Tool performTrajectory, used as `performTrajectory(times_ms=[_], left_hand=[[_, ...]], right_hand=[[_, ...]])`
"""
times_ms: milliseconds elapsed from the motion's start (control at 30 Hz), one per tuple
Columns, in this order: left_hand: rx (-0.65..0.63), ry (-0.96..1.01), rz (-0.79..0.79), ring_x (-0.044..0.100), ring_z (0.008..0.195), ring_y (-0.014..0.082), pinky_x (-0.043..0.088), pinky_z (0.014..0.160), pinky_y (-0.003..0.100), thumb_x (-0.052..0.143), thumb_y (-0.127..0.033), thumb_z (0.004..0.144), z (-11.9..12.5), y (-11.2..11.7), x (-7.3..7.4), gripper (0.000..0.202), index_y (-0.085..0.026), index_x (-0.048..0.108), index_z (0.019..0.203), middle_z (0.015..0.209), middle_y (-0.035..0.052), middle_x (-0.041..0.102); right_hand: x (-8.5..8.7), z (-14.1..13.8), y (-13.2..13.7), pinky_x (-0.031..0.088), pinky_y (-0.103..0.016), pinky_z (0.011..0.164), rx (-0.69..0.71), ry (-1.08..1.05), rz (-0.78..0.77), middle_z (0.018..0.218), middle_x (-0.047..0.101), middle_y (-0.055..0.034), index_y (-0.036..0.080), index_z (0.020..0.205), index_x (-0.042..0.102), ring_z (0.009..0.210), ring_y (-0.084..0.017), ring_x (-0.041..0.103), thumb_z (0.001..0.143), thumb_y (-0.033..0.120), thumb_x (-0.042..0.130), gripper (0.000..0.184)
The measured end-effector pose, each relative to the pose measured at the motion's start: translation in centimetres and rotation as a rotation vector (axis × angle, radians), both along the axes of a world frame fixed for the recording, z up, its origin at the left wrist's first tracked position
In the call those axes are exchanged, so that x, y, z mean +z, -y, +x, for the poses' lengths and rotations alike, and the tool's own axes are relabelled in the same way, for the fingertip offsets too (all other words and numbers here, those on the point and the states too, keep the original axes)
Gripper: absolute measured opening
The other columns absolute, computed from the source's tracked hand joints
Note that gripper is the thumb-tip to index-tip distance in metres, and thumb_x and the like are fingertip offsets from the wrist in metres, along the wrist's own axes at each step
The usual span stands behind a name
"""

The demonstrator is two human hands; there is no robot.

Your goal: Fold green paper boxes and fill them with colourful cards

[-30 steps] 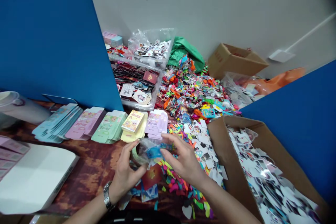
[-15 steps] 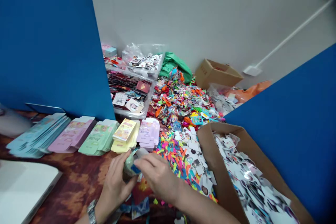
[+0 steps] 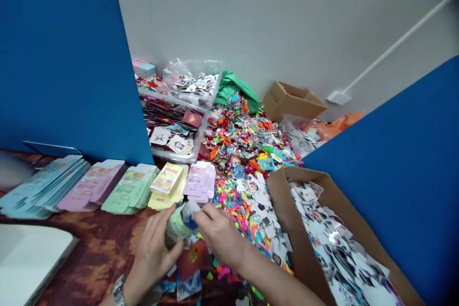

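Observation:
My left hand [image 3: 152, 248] grips a small pale green box [image 3: 178, 224] from the left, with its fingers curled round it. My right hand [image 3: 218, 234] pinches a small packet with blue print [image 3: 191, 215] at the box's open end. Both hands hover just above the brown table, in front of fanned stacks of flat box blanks: blue [image 3: 39, 189], pink [image 3: 91, 185], green [image 3: 131, 189], yellow [image 3: 168, 182] and lilac [image 3: 200, 182]. A wristwatch [image 3: 118, 290] shows on my left wrist.
A cardboard box of printed cut-outs [image 3: 340, 244] stands to the right. Heaps of bright small pieces [image 3: 247, 138] cover the middle. Clear trays of cards [image 3: 172, 126] lie behind. Blue partitions [image 3: 68, 57] flank both sides. A white sheet [image 3: 25, 263] lies at the left.
The hands closed together: the right hand brought the clear packet from a spread hold down to the green box's end. The view shifted slightly right and up.

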State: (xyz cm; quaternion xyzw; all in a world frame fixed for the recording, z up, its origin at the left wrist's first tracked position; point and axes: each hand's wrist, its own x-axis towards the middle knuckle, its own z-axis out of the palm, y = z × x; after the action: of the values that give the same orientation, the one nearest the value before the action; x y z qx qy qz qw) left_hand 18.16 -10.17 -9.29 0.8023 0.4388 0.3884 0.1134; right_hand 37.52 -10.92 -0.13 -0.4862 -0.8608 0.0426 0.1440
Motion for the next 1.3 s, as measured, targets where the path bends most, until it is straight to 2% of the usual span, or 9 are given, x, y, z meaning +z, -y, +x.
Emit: performTrajectory(times_ms=[367,567,733,833,900,1033,1133,1233,1300], left_hand=[[-0.023,-0.013,-0.065,0.055,0.115,0.0300,0.049,0.096,0.043,0.058,-0.019,0.080,0.7,0.5,0.9,0.068,-0.015,0.033,0.143,0.126,0.0158,0.056],[0.001,0.017,-0.090,0.054,0.116,0.0299,0.049,0.095,0.044,0.057,-0.020,0.081,0.5,0.2,0.8,0.068,-0.016,0.032,0.144,0.126,0.0157,0.055],[-0.014,0.022,-0.065,0.053,0.118,0.0300,0.048,0.098,0.044,0.057,-0.018,0.080,0.7,0.0,0.6,0.068,-0.015,0.033,0.143,0.128,0.0161,0.054],[-0.042,-0.004,-0.036,0.054,0.119,0.0298,0.048,0.098,0.043,0.056,-0.017,0.082,0.5,0.1,0.1,0.067,-0.016,0.032,0.145,0.129,0.0161,0.055],[-0.053,-0.025,-0.038,0.054,0.118,0.0300,0.049,0.097,0.043,0.057,-0.020,0.083,0.2,0.0,-0.4,0.067,-0.017,0.031,0.145,0.129,0.0163,0.055],[-0.022,-0.036,-0.084,0.056,0.118,0.0308,0.051,0.095,0.042,0.059,-0.029,0.083,-0.8,-0.1,-1.3,0.070,-0.017,0.031,0.146,0.131,0.0165,0.056],[0.006,-0.043,-0.102,0.058,0.118,0.0300,0.054,0.093,0.039,0.060,-0.032,0.081,-0.9,0.1,-1.5,0.072,-0.017,0.031,0.146,0.132,0.0153,0.057],[0.023,-0.050,-0.073,0.061,0.116,0.0298,0.056,0.090,0.038,0.059,-0.034,0.083,-0.5,0.3,-1.1,0.071,-0.016,0.032,0.146,0.132,0.0151,0.059],[0.032,-0.049,-0.036,0.064,0.113,0.0298,0.058,0.088,0.038,0.058,-0.035,0.084,-0.3,0.4,-0.9,0.069,-0.015,0.034,0.146,0.130,0.0154,0.060]], right_hand=[[-0.2,-0.2,-0.3,0.048,-0.025,0.067,0.035,-0.038,0.000,0.085,0.061,-0.0048,0.018,0.091,0.058,0.075,-0.017,0.060,0.090,0.007,0.051,0.014],[0.0,-0.1,-0.7,0.048,-0.022,0.073,0.062,-0.395,-0.191,0.094,0.068,-0.0049,0.018,0.112,0.050,0.083,-0.015,0.065,0.094,0.010,0.045,0.021],[0.1,-0.3,-0.4,0.046,-0.027,0.070,0.077,-0.128,-0.067,0.077,0.066,-0.0027,0.020,0.092,0.059,0.072,-0.018,0.058,0.088,0.009,0.051,0.014],[0.5,-0.5,-0.1,0.044,-0.025,0.065,0.130,-0.006,-0.155,0.088,0.065,-0.0027,0.021,0.087,0.062,0.073,-0.016,0.057,0.082,0.011,0.056,0.013],[0.7,0.1,-0.7,0.043,-0.023,0.062,0.098,-0.023,-0.197,0.095,0.063,-0.0028,0.024,0.098,0.065,0.072,-0.015,0.057,0.084,0.016,0.057,0.018],[-0.7,3.9,-5.6,0.044,-0.022,0.071,-0.125,-0.181,-0.176,0.087,0.063,-0.0013,0.024,0.124,0.059,0.075,-0.013,0.059,0.096,0.027,0.047,0.030],[-3.2,7.3,-11.7,0.043,-0.024,0.082,-0.564,0.003,-0.174,0.101,0.065,-0.0067,0.019,0.126,0.058,0.091,-0.015,0.060,0.100,0.026,0.040,0.032],[-5.9,8.9,-16.6,0.040,-0.027,0.090,-0.640,0.090,-0.223,0.116,0.062,-0.0138,0.013,0.124,0.060,0.108,-0.021,0.057,0.093,0.023,0.053,0.033],[-7.4,8.9,-18.5,0.041,-0.030,0.090,-0.651,0.125,-0.245,0.122,0.060,-0.0170,0.012,0.126,0.058,0.112,-0.025,0.055,0.090,0.028,0.060,0.040]])
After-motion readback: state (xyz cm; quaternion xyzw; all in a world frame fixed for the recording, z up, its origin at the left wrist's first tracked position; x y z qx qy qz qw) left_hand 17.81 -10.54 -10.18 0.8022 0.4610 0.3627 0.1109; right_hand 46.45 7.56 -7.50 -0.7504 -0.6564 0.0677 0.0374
